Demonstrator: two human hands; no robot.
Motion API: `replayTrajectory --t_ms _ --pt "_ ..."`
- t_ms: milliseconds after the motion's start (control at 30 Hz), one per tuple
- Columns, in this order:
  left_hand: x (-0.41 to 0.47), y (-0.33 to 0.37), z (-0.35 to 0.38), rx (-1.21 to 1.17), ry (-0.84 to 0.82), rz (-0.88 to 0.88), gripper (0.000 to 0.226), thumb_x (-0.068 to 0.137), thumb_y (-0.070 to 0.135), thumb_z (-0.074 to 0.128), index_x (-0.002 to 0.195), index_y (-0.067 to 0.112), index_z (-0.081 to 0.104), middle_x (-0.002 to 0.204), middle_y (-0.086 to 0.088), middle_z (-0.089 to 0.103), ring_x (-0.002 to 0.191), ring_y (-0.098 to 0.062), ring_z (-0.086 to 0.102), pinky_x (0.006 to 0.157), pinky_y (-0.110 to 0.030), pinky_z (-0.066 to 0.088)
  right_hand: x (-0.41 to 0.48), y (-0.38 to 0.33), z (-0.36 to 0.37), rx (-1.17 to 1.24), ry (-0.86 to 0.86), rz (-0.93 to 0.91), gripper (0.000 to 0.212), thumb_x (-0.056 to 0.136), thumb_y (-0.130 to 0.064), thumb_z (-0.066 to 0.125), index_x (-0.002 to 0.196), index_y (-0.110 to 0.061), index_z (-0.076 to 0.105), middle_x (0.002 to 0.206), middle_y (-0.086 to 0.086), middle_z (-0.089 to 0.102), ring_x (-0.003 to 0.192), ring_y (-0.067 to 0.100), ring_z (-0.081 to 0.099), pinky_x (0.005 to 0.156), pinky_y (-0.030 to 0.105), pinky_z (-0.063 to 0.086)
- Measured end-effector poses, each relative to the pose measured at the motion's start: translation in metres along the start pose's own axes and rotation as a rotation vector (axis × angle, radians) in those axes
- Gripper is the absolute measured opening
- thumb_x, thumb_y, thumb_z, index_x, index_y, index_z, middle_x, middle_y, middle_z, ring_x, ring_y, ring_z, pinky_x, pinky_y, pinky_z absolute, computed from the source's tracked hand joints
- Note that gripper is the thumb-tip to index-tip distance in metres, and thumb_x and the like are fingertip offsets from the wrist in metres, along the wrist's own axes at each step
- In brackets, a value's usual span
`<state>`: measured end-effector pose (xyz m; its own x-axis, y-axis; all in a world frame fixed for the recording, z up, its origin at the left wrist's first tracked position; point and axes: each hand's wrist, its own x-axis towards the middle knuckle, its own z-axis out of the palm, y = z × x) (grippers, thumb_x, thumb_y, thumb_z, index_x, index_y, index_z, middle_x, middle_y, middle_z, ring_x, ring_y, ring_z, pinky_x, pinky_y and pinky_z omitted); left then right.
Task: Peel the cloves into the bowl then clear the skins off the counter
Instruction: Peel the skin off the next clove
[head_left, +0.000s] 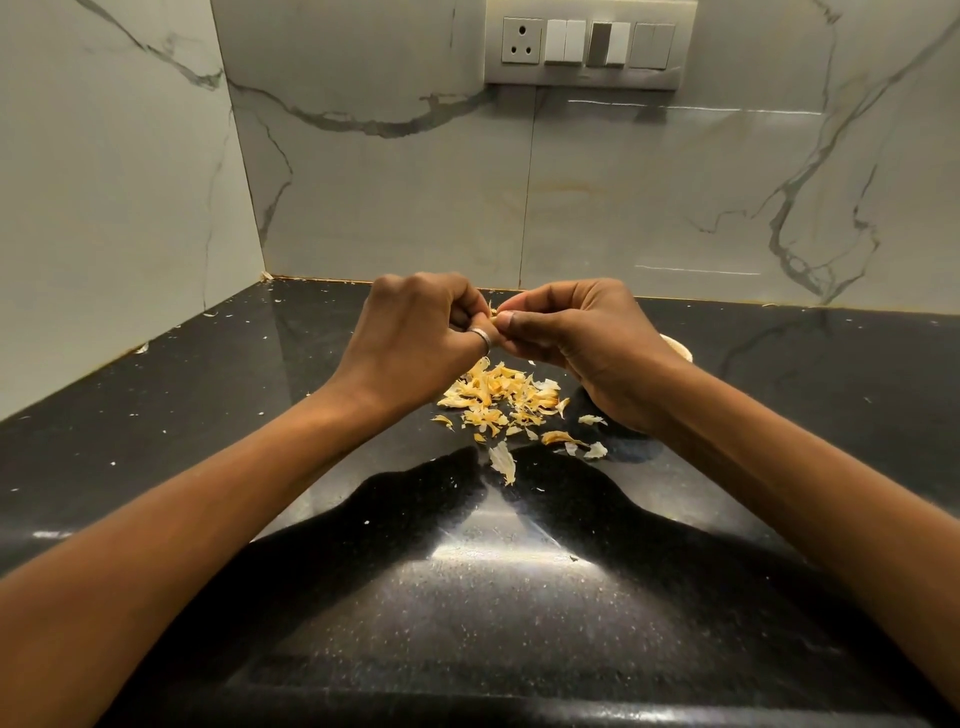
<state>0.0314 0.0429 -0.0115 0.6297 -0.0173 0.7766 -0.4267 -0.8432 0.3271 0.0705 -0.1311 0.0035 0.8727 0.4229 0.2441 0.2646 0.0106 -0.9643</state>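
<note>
Left hand (421, 332): curled tight, pinching one clove (494, 313) against my right hand (582, 338), whose thumb and fingers nip the same clove to strip it. Held above the heap so peelings drop together. Skins (498, 400): loose pile on the black counter (208, 415), just near of the hands. Bowl (678, 347): right, mostly hidden behind my right hand, close for dropping.

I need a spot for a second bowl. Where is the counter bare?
Bare: the black counter left of the left hand, and the near strip below the skins. Crowded: under both hands, and behind the right hand, where the bowl sits.
</note>
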Motion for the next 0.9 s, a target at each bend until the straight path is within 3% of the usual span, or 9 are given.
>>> replayTrajectory --t_ms 300,467,633,733,900 --pt "0.0017 -0.0042 -0.0026 -0.018 -0.071 -0.098 0.005 0.088 0.015 0.072 0.089 0.013 0.076 0.075 0.000 0.074 0.066 -0.008 0.070 0.069 -0.035 0.061 0.0024 -0.0026 -0.0052 0.049 0.040 0.014 0.008 0.091 0.004 0.063 0.095 0.003 0.069 0.089 0.014 0.072 0.082 0.019 0.069 0.078 0.026 0.061" --pt "0.0035 -0.0062 -0.0069 0.026 -0.043 -0.125 0.009 0.083 0.026 0.081 0.084 0.019 0.076 0.071 0.011 0.068 0.066 0.003 0.064 0.064 -0.016 0.051 0.0021 -0.0042 -0.0071 0.065 0.035 0.013 0.008 0.091 0.003 0.063 0.093 0.000 0.070 0.086 0.012 0.072 0.082 0.018 0.069 0.077 0.025 0.061" --pt "0.0036 -0.0039 -0.0073 -0.007 -0.058 -0.080 0.013 0.091 0.020 0.071 0.101 0.017 0.079 0.084 0.007 0.074 0.068 0.001 0.065 0.064 -0.005 0.046 0.0023 -0.0038 -0.0070 0.055 0.032 0.011 0.008 0.092 0.003 0.062 0.092 -0.001 0.070 0.086 0.011 0.071 0.080 0.017 0.069 0.076 0.024 0.060" --pt "0.0027 0.0002 -0.0070 -0.099 -0.133 -0.098 0.011 0.092 0.019 0.069 0.099 0.017 0.078 0.077 0.010 0.072 0.065 -0.003 0.066 0.062 -0.015 0.055 0.0026 -0.0032 -0.0070 0.052 0.031 0.008 0.009 0.092 0.003 0.062 0.092 -0.001 0.070 0.085 0.011 0.072 0.079 0.017 0.069 0.076 0.024 0.060" --pt "0.0028 0.0010 -0.0064 -0.269 -0.196 -0.254 0.007 0.093 0.015 0.069 0.093 0.014 0.076 0.076 -0.001 0.073 0.067 -0.013 0.071 0.059 -0.028 0.059 0.0027 -0.0019 -0.0062 0.043 0.007 0.000 0.008 0.092 0.002 0.063 0.096 0.000 0.069 0.091 0.014 0.071 0.083 0.019 0.069 0.079 0.026 0.060"
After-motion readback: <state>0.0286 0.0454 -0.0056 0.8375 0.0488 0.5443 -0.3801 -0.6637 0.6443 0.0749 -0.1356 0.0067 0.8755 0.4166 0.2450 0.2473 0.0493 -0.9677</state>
